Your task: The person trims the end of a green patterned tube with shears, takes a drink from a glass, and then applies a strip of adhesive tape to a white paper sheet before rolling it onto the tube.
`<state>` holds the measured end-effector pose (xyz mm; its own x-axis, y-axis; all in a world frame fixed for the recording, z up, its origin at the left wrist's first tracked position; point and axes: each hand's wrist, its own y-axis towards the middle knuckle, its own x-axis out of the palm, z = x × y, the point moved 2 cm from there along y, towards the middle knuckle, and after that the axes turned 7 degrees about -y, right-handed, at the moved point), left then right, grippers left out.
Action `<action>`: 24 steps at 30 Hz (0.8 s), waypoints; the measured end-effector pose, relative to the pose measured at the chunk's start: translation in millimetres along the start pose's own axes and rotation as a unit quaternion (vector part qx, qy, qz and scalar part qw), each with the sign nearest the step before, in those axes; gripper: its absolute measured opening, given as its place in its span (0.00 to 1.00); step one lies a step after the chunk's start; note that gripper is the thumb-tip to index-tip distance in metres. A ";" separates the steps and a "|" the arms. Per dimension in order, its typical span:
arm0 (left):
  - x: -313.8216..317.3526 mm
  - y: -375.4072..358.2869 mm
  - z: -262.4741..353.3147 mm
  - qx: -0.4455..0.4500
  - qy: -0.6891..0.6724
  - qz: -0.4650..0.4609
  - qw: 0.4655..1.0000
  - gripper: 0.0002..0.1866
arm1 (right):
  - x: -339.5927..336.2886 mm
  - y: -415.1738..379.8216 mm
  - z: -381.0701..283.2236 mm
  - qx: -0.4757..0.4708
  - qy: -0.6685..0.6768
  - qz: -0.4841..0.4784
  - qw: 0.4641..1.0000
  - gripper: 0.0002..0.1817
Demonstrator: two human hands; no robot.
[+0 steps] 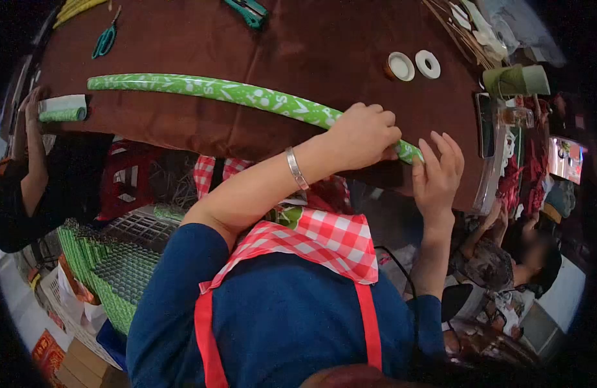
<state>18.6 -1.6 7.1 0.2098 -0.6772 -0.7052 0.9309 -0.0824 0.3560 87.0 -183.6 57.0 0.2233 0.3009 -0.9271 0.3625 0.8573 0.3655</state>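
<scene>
A long, slim roll of green patterned wrapping paper (247,96) lies across the brown-covered table (298,48), its right end slanting toward me. My left hand (366,134), with a silver bracelet at the wrist, is closed over the roll near that end. Just to the right, my right hand (439,169) has its thumb and index finger at the very tip of the roll, while the other fingers extend upward. The part of the roll under my left hand is hidden.
Teal-handled scissors (104,42), a teal tool (250,13) and two tape rolls (400,66) (428,64) lie farther back. A green roll (517,81) and a phone (485,125) are at the right edge. Green tubes (111,278) stand lower left. Co-workers are on both sides.
</scene>
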 end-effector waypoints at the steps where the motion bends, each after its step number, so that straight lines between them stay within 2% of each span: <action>1: 6.7 2.6 3.8 -0.006 -0.006 -0.009 1.000 0.14 | -3.7 11.7 4.6 -0.021 -0.004 0.005 1.000 0.18; 4: 5.6 -7.3 -7.9 0.037 0.038 0.077 0.996 0.10 | 3.3 69.6 -19.0 -0.080 0.050 0.068 0.993 0.18; 6: -7.0 2.1 1.7 -0.068 0.016 -0.098 0.993 0.13 | 6.4 106.3 -37.3 -0.142 0.077 0.092 0.983 0.18; 8: 3.4 -1.1 -0.1 0.047 0.010 0.148 0.988 0.20 | 12.9 142.7 -61.7 -0.198 0.104 0.089 0.971 0.19; 9: 13.0 2.1 -2.6 0.049 -0.051 0.161 0.984 0.24 | 13.1 163.2 -77.1 -0.223 0.116 0.087 0.964 0.20; 11: 15.2 -1.8 -3.4 0.112 -0.041 0.226 0.967 0.22 | 19.0 203.0 -106.5 -0.255 0.148 0.065 0.953 0.20; 13: 68.2 10.5 -22.0 0.000 -0.233 0.115 0.966 0.20 | 24.3 248.8 -148.8 -0.302 0.154 0.034 0.940 0.21; 16: 79.1 6.3 -22.2 0.001 -0.282 0.123 0.951 0.26 | 45.7 312.6 -214.7 -0.365 0.148 0.015 0.919 0.20; 18: 82.7 2.3 -19.6 0.005 -0.347 0.116 0.931 0.33 | 67.4 348.2 -264.4 -0.406 0.135 -0.029 0.903 0.20; 21: 83.1 -9.8 -13.3 0.033 -0.448 0.087 0.889 0.46 | 105.6 394.5 -339.2 -0.440 0.106 -0.034 0.891 0.21; 22: 72.9 -11.3 -23.8 0.032 -0.446 0.094 0.890 0.46 | 115.9 405.5 -361.0 -0.439 0.093 -0.048 0.892 0.22; 23: 68.6 -43.0 -37.8 0.031 -0.457 0.095 0.884 0.45 | 128.4 415.7 -379.8 -0.446 0.093 -0.048 0.889 0.22; 24: 68.6 -42.0 -44.7 0.029 -0.468 0.094 0.878 0.44 | 139.3 426.8 -397.1 -0.421 0.134 -0.024 0.897 0.22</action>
<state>7.3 -12.0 -83.6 -0.0052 -0.9852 0.1714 0.8832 0.0759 0.4628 -86.6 390.0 51.2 -0.0400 0.2473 -0.9681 -0.4705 0.8501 0.2366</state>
